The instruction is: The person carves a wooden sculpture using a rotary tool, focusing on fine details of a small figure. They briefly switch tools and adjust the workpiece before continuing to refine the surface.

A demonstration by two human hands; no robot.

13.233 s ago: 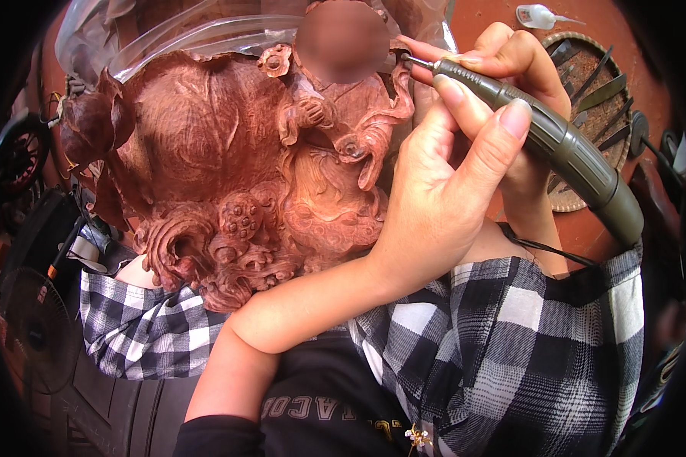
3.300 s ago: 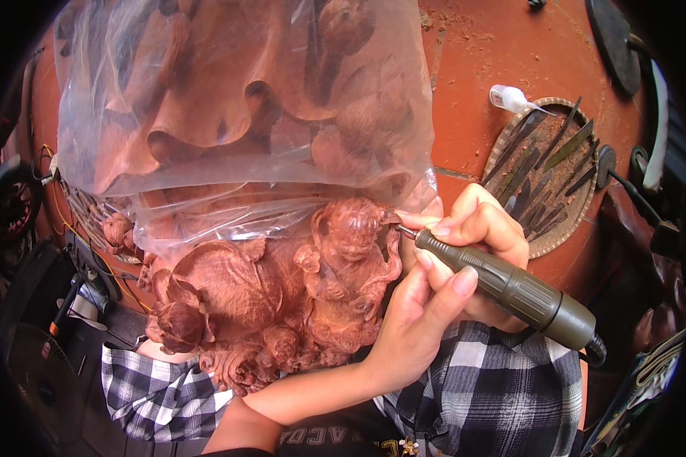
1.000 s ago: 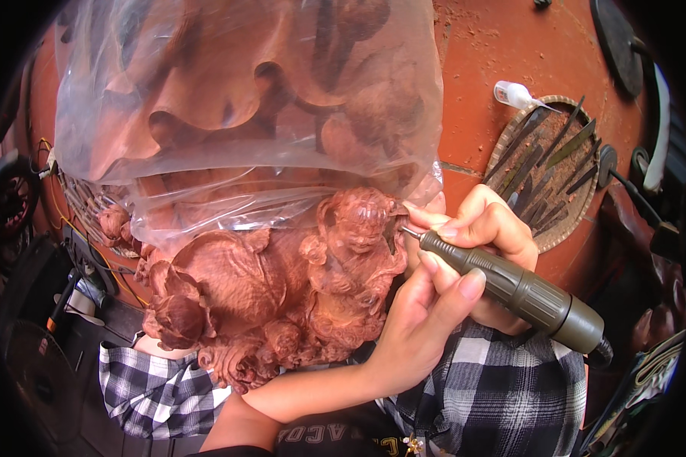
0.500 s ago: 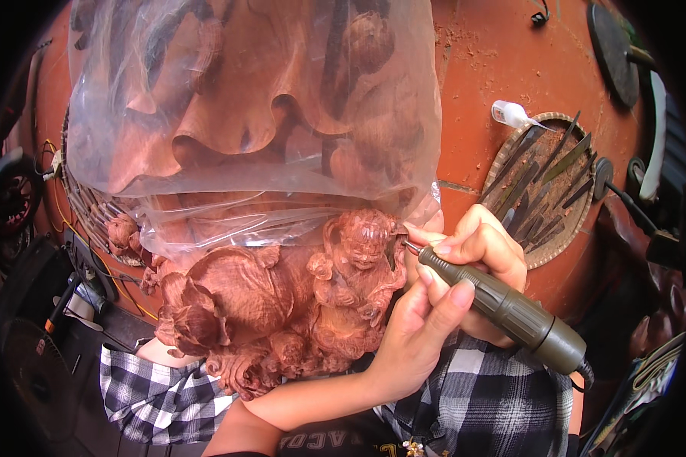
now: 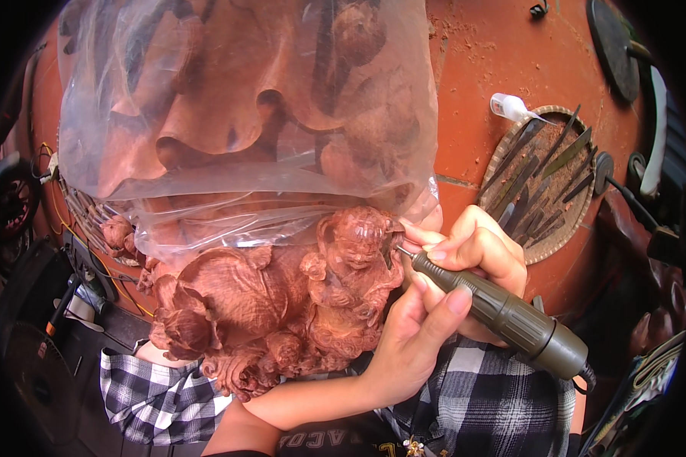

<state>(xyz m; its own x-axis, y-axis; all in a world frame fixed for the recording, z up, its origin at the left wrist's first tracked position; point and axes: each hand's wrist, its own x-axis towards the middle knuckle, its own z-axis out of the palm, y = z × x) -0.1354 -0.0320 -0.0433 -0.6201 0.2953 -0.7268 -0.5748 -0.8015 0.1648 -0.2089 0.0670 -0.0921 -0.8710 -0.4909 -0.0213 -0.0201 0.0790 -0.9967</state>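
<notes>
Carving shifted slightly lower-left; right hand and left hand grip rotary tool; clear plastic bag above.

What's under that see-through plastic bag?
Under the clear plastic bag is the upper part of the reddish wood carving: curly, rounded shapes show through. Creases and glare blur the fine detail, so what those shapes are cannot be told. The lower part sticks out uncovered.

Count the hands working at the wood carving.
2. The right hand grips the rotary tool beside the carving; the left hand steadies the tool from below.
</notes>
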